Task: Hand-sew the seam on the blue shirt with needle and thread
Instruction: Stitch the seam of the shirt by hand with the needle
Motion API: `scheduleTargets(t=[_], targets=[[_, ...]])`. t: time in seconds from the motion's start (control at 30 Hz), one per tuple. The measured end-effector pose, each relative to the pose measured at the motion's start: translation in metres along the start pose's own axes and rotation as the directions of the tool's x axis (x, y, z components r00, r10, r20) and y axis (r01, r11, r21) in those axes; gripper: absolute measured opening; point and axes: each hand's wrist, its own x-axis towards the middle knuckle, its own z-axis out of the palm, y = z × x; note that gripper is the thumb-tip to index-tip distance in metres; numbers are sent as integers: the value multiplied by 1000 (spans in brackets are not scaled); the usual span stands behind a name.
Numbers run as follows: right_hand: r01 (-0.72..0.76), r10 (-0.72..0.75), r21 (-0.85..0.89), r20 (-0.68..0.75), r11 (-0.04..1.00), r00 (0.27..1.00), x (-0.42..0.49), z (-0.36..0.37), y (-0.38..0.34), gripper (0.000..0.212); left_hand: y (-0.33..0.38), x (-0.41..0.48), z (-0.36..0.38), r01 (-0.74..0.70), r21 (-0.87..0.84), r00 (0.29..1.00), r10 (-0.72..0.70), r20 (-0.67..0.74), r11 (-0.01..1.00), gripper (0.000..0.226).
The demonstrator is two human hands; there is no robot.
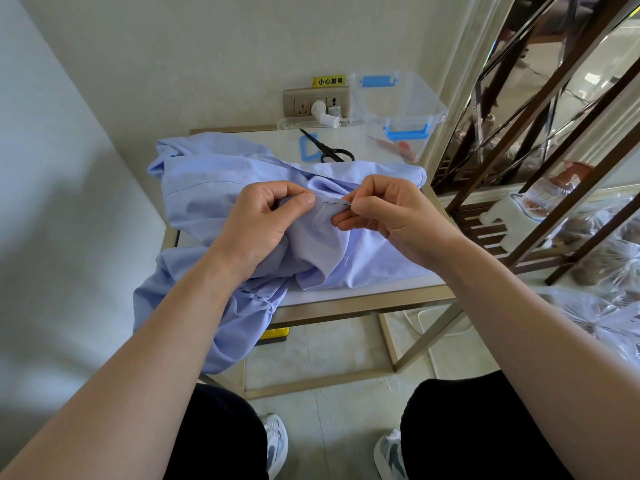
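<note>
Both hands work close together above the table [363, 301]. The left hand [266, 216] is curled, its thumb and forefinger pinching a raised fold of the one light blue shirt [207, 188]; its other fingers are tucked into the cloth. Just to its right, the right hand [391, 216] pinches a single steel needle [336, 202] between thumb and forefinger, its remaining fingers bent beneath the fabric. The needle lies nearly level across the fold, its tip pointing towards the left thumb, with only a small gap between the two hands. A fine pale thread [367, 224] trails down from under the right hand over the shirt.

The shirt lies bunched under both hands, covering most of the table, and spills off the near edge below the left wrist.

Beyond the hands, towards the wall, lies one pair of black scissors [329, 148], touching a blue square frame [309, 149]. Further out, beyond the right hand, stands one clear plastic box [398, 105] with two blue latches. One wall socket [317, 102] sits behind the scissors.
</note>
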Motion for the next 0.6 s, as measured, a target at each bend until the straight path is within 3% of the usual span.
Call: scheduleTargets(t=[0.2,0.37,0.6], targets=[[-11,10,52,36,999,999,0,-1,2,3,-3,2,-2,31,-67,999,-29,32,997,22],[-36,30,72,78,997,996,-1,-1,1,17,-3,1,-4,46,-138,995,-34,92,989,15],[-63,53,79,125,995,991,-1,-2,3,9,-3,1,-4,93,-234,986,-57,157,968,14]])
